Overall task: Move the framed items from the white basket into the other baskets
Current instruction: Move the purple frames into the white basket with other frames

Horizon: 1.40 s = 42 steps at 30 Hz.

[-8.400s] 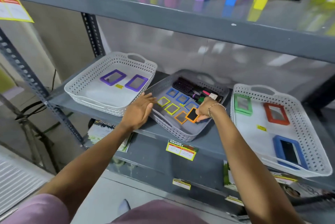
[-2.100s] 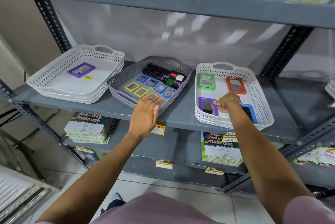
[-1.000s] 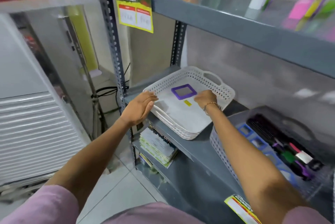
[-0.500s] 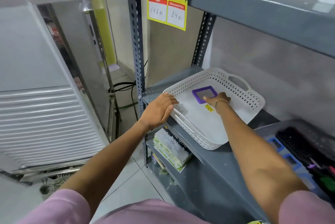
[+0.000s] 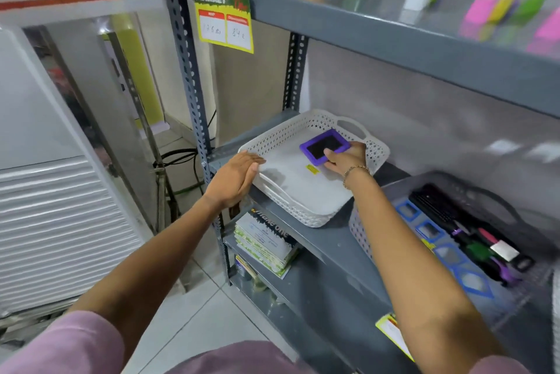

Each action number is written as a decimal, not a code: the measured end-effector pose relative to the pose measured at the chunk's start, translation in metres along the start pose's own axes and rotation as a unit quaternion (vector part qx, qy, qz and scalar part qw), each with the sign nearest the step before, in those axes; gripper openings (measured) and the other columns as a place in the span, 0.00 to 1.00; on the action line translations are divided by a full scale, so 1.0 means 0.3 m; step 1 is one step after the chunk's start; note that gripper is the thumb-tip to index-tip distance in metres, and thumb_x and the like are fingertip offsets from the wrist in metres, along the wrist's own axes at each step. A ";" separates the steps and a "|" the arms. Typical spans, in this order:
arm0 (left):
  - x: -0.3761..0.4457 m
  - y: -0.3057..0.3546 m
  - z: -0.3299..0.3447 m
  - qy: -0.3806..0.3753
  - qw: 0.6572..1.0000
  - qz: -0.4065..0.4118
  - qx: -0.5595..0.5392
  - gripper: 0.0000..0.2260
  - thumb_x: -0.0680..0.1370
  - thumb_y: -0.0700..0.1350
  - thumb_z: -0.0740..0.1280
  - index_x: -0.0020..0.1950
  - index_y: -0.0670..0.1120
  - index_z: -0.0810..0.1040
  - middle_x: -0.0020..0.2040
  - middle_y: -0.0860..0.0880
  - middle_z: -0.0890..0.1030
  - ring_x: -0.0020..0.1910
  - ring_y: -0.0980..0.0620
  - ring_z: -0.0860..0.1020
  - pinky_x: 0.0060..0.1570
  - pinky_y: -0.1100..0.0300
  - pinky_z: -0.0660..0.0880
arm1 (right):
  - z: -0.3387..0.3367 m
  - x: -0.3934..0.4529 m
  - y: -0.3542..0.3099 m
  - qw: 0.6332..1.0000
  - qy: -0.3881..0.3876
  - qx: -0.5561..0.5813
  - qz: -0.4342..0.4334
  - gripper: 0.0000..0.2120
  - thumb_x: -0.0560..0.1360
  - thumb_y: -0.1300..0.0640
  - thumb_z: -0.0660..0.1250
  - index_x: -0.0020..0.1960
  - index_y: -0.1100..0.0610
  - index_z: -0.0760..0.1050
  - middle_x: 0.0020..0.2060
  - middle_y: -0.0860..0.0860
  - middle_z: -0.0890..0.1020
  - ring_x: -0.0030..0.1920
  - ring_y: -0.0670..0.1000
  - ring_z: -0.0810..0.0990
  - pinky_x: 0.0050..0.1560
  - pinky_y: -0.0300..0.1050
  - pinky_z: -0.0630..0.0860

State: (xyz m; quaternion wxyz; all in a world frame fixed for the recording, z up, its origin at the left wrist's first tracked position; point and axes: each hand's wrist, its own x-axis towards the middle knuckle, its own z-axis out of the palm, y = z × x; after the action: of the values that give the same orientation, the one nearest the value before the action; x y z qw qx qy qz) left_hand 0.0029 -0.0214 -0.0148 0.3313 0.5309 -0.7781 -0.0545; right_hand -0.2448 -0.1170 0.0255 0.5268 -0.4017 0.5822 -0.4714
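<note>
A white perforated basket (image 5: pixel 306 211) sits at the left end of the grey shelf (image 5: pixel 330 249). My right hand (image 5: pixel 344 158) grips a purple framed item (image 5: pixel 322 143) by its near right edge and holds it tilted up off the basket floor. A small yellow tag (image 5: pixel 313 169) lies on that floor. My left hand (image 5: pixel 235 178) rests flat on the basket's near left rim, fingers together, holding nothing. To the right stands a grey basket (image 5: pixel 359 229) with several blue framed items (image 5: pixel 427 229) in it.
Brushes and combs (image 5: pixel 472 234) lie in the grey basket's far side. Stacked booklets (image 5: pixel 265 241) sit on the lower shelf. The upper shelf (image 5: pixel 394 28) hangs close overhead with bottles on it. A price sign (image 5: pixel 222 16) hangs on the steel upright (image 5: pixel 188 70).
My right hand has closed on the purple framed item and lifted its edge off the basket floor. My left hand stays on the rim. The view has tilted slightly up.
</note>
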 end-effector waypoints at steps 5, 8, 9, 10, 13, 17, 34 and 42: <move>-0.040 0.221 0.035 0.003 0.999 -0.014 -0.029 0.21 0.82 0.48 0.50 0.63 0.39 0.76 0.62 0.41 0.78 0.66 0.44 0.71 0.70 0.52 0.63 | -0.219 -0.248 -0.063 0.997 0.029 0.044 -0.049 0.11 0.73 0.74 0.65 0.50 0.62 0.72 0.41 0.57 0.77 0.49 0.55 0.75 0.56 0.62 0.75; -0.076 0.407 0.102 -0.003 0.999 0.024 -0.044 0.19 0.82 0.45 0.51 0.63 0.38 0.76 0.62 0.40 0.79 0.65 0.43 0.72 0.72 0.57 0.57 | -0.376 -0.396 -0.075 0.993 0.055 0.092 -0.047 0.21 0.74 0.73 0.64 0.64 0.65 0.65 0.50 0.56 0.73 0.55 0.57 0.76 0.57 0.59 0.75; -0.100 0.499 0.136 -0.005 0.998 0.041 -0.054 0.18 0.82 0.43 0.52 0.62 0.37 0.76 0.61 0.39 0.79 0.65 0.42 0.72 0.72 0.58 0.55 | -0.459 -0.463 -0.072 0.992 0.069 0.097 -0.046 0.24 0.74 0.73 0.64 0.68 0.66 0.62 0.52 0.56 0.72 0.57 0.59 0.77 0.54 0.56 0.76; -0.115 0.537 0.152 -0.001 0.997 0.049 -0.056 0.18 0.81 0.42 0.52 0.62 0.37 0.76 0.61 0.39 0.79 0.65 0.42 0.73 0.72 0.59 0.55 | -0.488 -0.486 -0.071 0.991 0.072 0.104 -0.045 0.25 0.74 0.73 0.64 0.69 0.66 0.61 0.52 0.56 0.72 0.57 0.59 0.77 0.51 0.52 0.77; -0.187 0.730 0.225 0.007 0.991 0.109 -0.075 0.16 0.81 0.40 0.54 0.61 0.35 0.77 0.60 0.38 0.79 0.64 0.41 0.74 0.71 0.53 0.59 | -0.659 -0.606 -0.045 0.988 0.098 0.112 -0.041 0.25 0.75 0.72 0.64 0.69 0.63 0.61 0.54 0.57 0.73 0.54 0.55 0.76 0.48 0.49 0.78; -0.273 0.959 0.324 -0.020 0.977 0.189 -0.096 0.15 0.80 0.37 0.57 0.64 0.36 0.75 0.64 0.39 0.77 0.67 0.42 0.71 0.72 0.52 0.58 | -0.875 -0.753 0.008 0.979 0.160 0.117 -0.043 0.26 0.75 0.71 0.64 0.70 0.63 0.61 0.55 0.57 0.73 0.53 0.54 0.76 0.55 0.51 0.75; -0.338 1.092 0.502 0.018 0.978 0.200 -0.061 0.16 0.81 0.41 0.52 0.57 0.37 0.77 0.52 0.38 0.81 0.60 0.41 0.72 0.66 0.50 0.62 | -1.383 -0.923 0.215 0.947 0.292 -0.042 0.128 0.15 0.74 0.68 0.67 0.60 0.70 0.74 0.56 0.63 0.79 0.49 0.53 0.77 0.52 0.41 0.79; -0.337 1.078 0.527 0.029 0.980 0.190 -0.051 0.15 0.81 0.40 0.53 0.58 0.38 0.77 0.51 0.40 0.82 0.60 0.41 0.74 0.67 0.49 0.63 | -1.381 -0.904 0.229 0.934 0.266 -0.153 0.181 0.22 0.72 0.66 0.69 0.64 0.68 0.70 0.61 0.61 0.78 0.58 0.59 0.80 0.60 0.51 0.77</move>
State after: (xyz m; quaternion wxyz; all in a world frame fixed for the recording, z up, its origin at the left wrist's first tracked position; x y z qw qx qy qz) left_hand -0.3214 0.1627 -0.0424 0.3842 0.3568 -0.8514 -0.0147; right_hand -0.6208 0.2126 0.0225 0.3612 -0.2252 0.8291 -0.3626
